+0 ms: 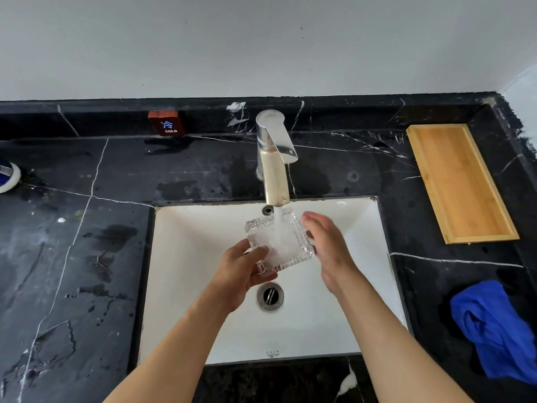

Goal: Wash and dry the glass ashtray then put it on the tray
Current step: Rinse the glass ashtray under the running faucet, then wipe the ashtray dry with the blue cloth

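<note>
A square cut-glass ashtray is held over the white sink, under water running from the chrome tap. My left hand grips its near left corner, thumb on top. My right hand lies against its right edge with fingers extended. The wooden tray lies on the black counter at the back right, with nothing on it. A crumpled blue cloth sits on the counter at the right.
The black marble counter surrounds the sink and shows wet patches. A red "COLD" sign stands on the back ledge. A white and blue object pokes in at the left edge. The drain lies below the ashtray.
</note>
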